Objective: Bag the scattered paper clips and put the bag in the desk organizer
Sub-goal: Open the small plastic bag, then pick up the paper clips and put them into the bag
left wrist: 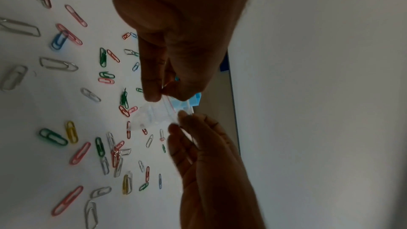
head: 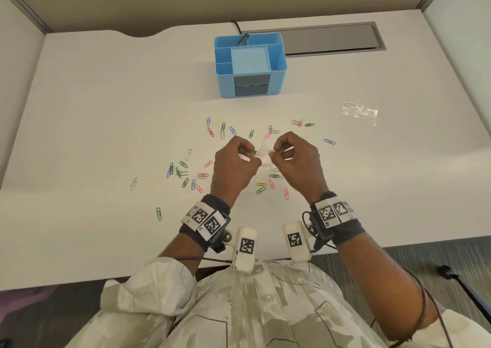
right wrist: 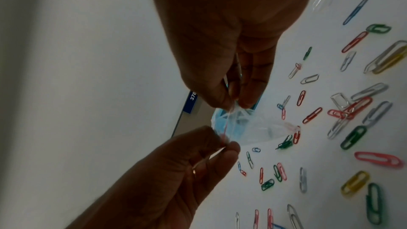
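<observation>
A small clear zip bag (head: pixel 263 156) with a red seal line hangs between my two hands above the white desk. My left hand (head: pixel 248 153) pinches one side of its mouth and my right hand (head: pixel 277 152) pinches the other. The left wrist view shows the bag (left wrist: pixel 154 116) between the left hand (left wrist: pixel 163 94) and the right hand (left wrist: pixel 181 119). The right wrist view shows the bag (right wrist: pixel 253 128) stretched between the right hand (right wrist: pixel 235 104) and the left hand (right wrist: pixel 225 143). Coloured paper clips (head: pixel 186 172) lie scattered under and around both hands. The blue desk organizer (head: pixel 225 84) stands behind them.
A second clear bag (head: pixel 360 112) lies flat on the desk at the right. A grey cable slot (head: pixel 332 39) runs along the back of the desk behind the organizer. Partition walls close off the back and both sides. The desk's front edge is near my body.
</observation>
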The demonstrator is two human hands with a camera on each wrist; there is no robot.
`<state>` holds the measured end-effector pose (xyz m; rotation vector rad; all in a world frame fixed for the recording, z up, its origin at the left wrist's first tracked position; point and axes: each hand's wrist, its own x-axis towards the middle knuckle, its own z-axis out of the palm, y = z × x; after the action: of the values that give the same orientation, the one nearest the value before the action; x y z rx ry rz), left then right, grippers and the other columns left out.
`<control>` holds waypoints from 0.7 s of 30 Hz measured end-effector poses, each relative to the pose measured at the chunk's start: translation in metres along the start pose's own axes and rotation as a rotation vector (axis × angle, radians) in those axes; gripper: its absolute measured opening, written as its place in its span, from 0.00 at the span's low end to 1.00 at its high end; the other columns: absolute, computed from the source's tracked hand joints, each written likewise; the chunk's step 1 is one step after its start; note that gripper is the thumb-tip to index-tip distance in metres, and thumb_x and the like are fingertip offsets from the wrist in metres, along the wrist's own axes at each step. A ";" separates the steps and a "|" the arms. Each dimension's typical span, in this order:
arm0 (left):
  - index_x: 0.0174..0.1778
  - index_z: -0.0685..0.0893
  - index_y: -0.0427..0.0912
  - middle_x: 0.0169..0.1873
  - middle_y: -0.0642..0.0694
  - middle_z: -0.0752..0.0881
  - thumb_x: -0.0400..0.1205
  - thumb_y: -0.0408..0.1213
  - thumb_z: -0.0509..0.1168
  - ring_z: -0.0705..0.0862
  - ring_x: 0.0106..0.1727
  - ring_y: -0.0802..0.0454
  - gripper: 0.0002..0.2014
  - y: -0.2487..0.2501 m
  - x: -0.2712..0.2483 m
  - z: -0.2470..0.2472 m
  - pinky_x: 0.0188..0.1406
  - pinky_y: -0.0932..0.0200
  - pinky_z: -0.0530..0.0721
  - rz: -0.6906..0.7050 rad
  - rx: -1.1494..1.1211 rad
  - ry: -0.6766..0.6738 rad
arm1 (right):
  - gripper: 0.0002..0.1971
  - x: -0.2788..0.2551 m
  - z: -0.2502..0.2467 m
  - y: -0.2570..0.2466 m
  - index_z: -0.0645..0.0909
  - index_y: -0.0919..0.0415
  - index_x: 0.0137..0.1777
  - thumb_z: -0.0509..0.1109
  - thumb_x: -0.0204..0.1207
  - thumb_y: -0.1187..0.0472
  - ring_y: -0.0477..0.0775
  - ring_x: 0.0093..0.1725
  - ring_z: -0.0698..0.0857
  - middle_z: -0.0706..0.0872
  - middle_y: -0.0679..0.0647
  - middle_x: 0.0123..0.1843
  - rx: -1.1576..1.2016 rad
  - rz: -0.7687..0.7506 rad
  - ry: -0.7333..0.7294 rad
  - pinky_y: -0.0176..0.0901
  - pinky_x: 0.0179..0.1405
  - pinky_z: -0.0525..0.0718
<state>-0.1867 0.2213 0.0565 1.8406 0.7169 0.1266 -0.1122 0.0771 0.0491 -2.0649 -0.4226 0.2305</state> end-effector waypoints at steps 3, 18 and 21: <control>0.49 0.88 0.41 0.44 0.50 0.91 0.79 0.28 0.74 0.95 0.36 0.48 0.06 -0.001 0.006 0.001 0.48 0.39 0.96 -0.016 -0.006 0.028 | 0.06 0.003 -0.002 0.005 0.83 0.54 0.46 0.78 0.74 0.58 0.43 0.42 0.89 0.89 0.46 0.46 -0.015 0.007 -0.061 0.29 0.39 0.85; 0.46 0.92 0.48 0.41 0.54 0.93 0.77 0.28 0.76 0.95 0.39 0.50 0.09 -0.001 0.018 0.000 0.48 0.48 0.96 -0.038 0.068 0.023 | 0.03 0.025 -0.005 0.008 0.88 0.56 0.47 0.76 0.74 0.62 0.46 0.41 0.89 0.90 0.47 0.42 -0.061 -0.057 -0.109 0.45 0.45 0.90; 0.45 0.95 0.45 0.43 0.50 0.95 0.78 0.28 0.76 0.96 0.37 0.48 0.07 -0.005 0.021 -0.004 0.52 0.43 0.96 -0.080 0.017 0.031 | 0.09 0.033 -0.017 0.023 0.89 0.50 0.50 0.80 0.73 0.49 0.41 0.42 0.91 0.92 0.44 0.46 -0.005 0.047 -0.105 0.39 0.45 0.90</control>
<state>-0.1734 0.2375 0.0481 1.8261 0.8146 0.0969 -0.0714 0.0655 0.0385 -2.0754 -0.4386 0.3673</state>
